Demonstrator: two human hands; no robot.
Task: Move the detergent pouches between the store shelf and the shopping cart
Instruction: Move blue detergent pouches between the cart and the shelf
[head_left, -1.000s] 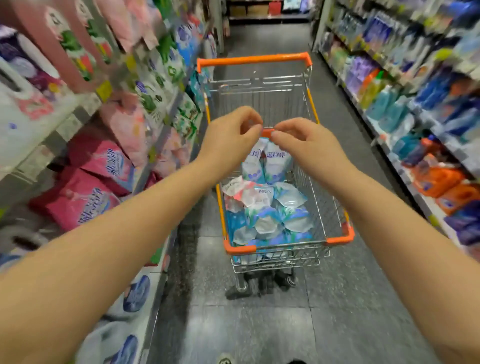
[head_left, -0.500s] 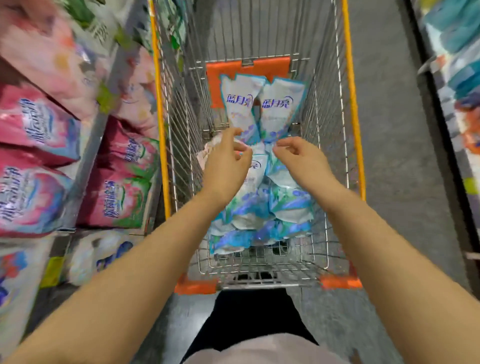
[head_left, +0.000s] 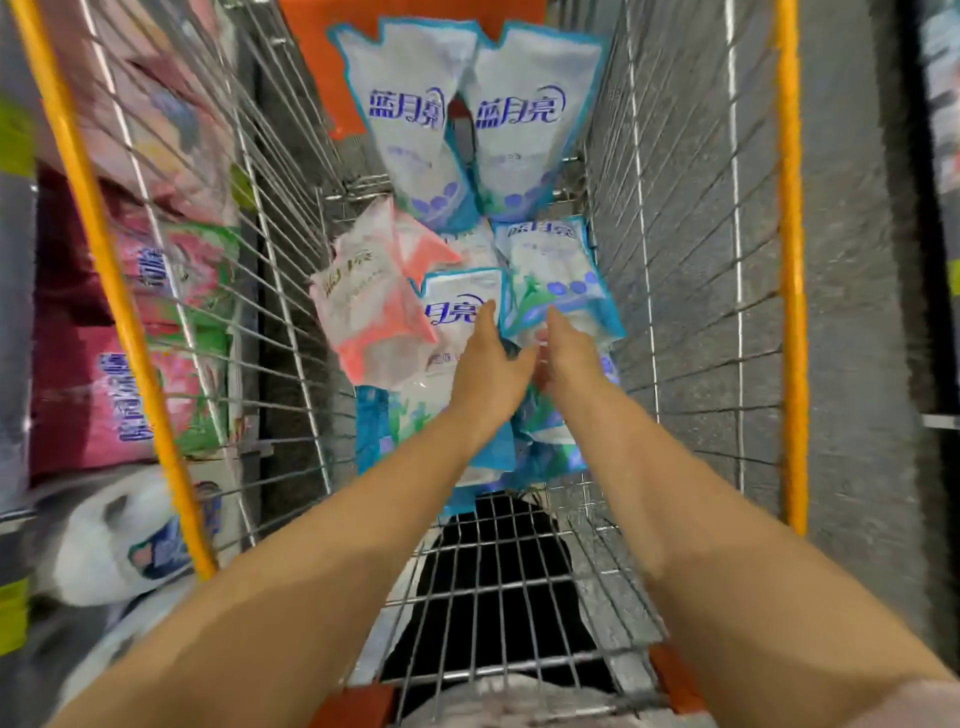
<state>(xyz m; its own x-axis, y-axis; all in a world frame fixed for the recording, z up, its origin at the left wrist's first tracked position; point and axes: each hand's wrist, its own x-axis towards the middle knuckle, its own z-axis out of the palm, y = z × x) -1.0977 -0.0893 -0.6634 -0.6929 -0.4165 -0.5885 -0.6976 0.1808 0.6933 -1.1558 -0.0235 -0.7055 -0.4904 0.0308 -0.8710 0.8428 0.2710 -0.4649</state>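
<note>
I look straight down into a wire shopping cart (head_left: 691, 291) with orange-yellow rims. Several blue-and-white detergent pouches fill its floor, and two more (head_left: 415, 124) (head_left: 530, 119) stand against the far end. A pink-and-white pouch (head_left: 363, 306) lies at the left of the pile. My left hand (head_left: 488, 364) reaches down onto a blue-and-white pouch (head_left: 457, 301), fingers extended. My right hand (head_left: 566, 348) is beside it, fingers touching the lower edge of another blue pouch (head_left: 556, 275). Neither hand has closed around a pouch.
The store shelf (head_left: 15, 332) runs along the left, stacked with pink and green detergent bags (head_left: 130, 395) and a white bag (head_left: 119, 540) lower down. Grey floor (head_left: 862, 312) lies to the right of the cart. Dark trousers show through the near cart mesh.
The view has closed in over the cart. Both hands dropped from above the cart's near end down into the basket, onto the pouches in the middle of the pile.
</note>
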